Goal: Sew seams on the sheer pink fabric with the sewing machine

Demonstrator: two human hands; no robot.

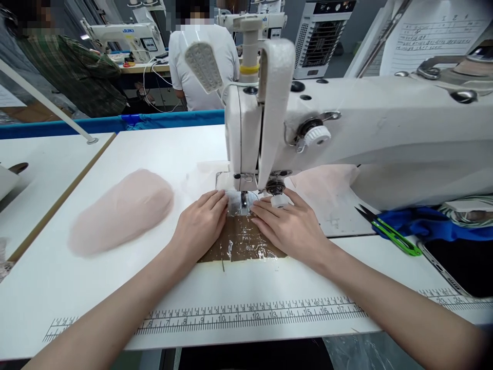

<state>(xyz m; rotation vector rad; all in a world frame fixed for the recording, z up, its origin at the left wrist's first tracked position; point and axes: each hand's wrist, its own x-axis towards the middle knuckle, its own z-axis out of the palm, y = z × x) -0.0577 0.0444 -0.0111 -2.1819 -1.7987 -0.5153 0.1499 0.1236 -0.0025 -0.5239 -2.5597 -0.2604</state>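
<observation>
My left hand point(202, 222) lies palm down beside the presser foot point(244, 199) of a white sewing machine point(246, 113), fingers stretched forward. On the other side of the foot, my right hand point(290, 223) rests flat with fingers extended towards the needle area. Between the hands is a shiny brown taped patch point(246, 241) on the table. Sheer pale fabric point(210, 172) shows behind the left fingers, and pale pink fabric point(327, 180) lies beyond the right hand under the machine arm. Whether the fingertips press on cloth is hard to make out.
A pale pink cloth piece point(123, 213) lies at left. Green-handled thread snips point(396, 236), blue cloth point(431, 223) and a phone point(462, 264) are at right. A printed ruler point(239, 316) runs along the front edge. Two people sit beyond the blue table edge point(177, 119).
</observation>
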